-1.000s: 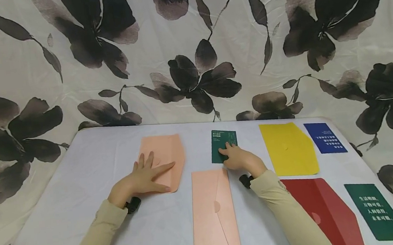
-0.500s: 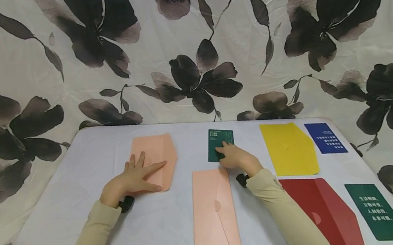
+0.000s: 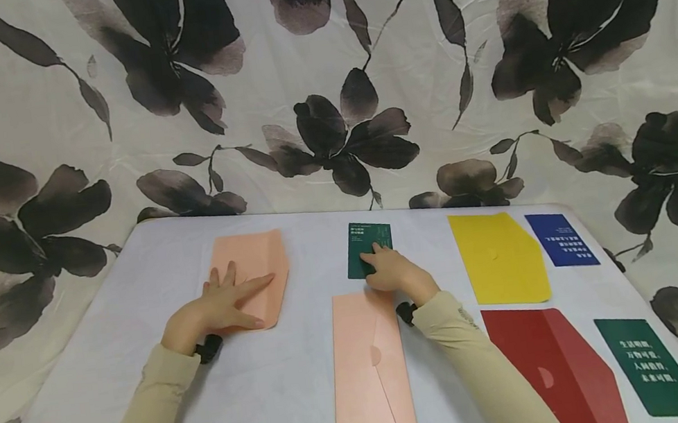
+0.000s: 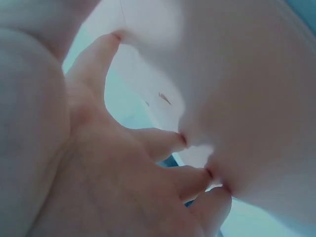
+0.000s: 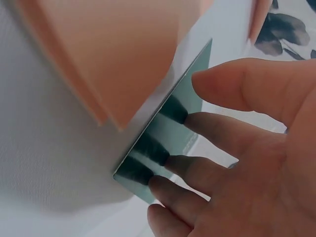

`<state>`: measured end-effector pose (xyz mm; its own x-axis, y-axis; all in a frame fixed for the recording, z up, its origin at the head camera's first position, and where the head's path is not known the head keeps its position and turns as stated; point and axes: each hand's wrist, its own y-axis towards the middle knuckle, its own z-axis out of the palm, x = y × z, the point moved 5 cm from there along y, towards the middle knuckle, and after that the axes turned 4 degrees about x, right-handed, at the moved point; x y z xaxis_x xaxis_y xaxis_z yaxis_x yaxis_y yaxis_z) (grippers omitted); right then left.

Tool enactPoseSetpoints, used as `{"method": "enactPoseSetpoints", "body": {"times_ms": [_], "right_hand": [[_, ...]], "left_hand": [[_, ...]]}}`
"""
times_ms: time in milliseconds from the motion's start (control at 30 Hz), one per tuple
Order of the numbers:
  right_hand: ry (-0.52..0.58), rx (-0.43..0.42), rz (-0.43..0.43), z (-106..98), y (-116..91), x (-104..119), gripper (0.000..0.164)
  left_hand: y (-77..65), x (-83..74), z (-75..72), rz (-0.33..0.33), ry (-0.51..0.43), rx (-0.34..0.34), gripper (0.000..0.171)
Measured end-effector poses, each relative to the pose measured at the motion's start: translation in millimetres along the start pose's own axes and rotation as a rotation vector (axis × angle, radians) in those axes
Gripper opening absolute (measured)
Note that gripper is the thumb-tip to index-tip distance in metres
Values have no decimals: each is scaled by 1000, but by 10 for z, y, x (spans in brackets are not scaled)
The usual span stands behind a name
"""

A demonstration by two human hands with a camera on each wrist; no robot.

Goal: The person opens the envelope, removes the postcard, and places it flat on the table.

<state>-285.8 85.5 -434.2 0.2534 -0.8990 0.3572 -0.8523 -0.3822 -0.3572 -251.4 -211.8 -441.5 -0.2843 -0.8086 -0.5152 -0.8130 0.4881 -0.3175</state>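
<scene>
My left hand (image 3: 212, 308) lies spread on a peach envelope (image 3: 266, 262) at the back left of the table, fingertips pressing its surface. In the left wrist view those fingertips (image 4: 180, 139) touch the pale paper. Farther right, my right hand (image 3: 397, 271) rests its fingertips on a small green card (image 3: 358, 243) with white print. The right wrist view shows several fingertips (image 5: 157, 181) set on the green card (image 5: 163, 133), with the thumb held just over it. A second peach envelope (image 3: 363, 369), with its flap folded over, lies upright in front of the right hand.
To the right lie a yellow envelope (image 3: 495, 256) and a blue card (image 3: 562, 239). Nearer on that side are a red envelope (image 3: 556, 354), partly covered by the right sleeve, and a larger green card (image 3: 651, 364). A floral cloth (image 3: 271, 58) hangs behind the white table (image 3: 113, 377).
Both hands have slid left across the table. The left peach envelope has moved with the left hand, and the small green card with the right. The other envelopes and cards stay put.
</scene>
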Motion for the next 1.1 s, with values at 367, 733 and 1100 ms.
{"method": "enactPoseSetpoints", "body": {"times_ms": [367,733,1100], "right_hand": [[-3,-8,-28,29,55,133,56],[-4,-5,-42,49,146,281,55],[-29,-10,-46,92,234,415,56]], "left_hand": [[-42,106,-73,-50,-45,26,87],[-74,8,-67,-48,-70,28,73],[-25,42,-5,-182,19,1,72]]}}
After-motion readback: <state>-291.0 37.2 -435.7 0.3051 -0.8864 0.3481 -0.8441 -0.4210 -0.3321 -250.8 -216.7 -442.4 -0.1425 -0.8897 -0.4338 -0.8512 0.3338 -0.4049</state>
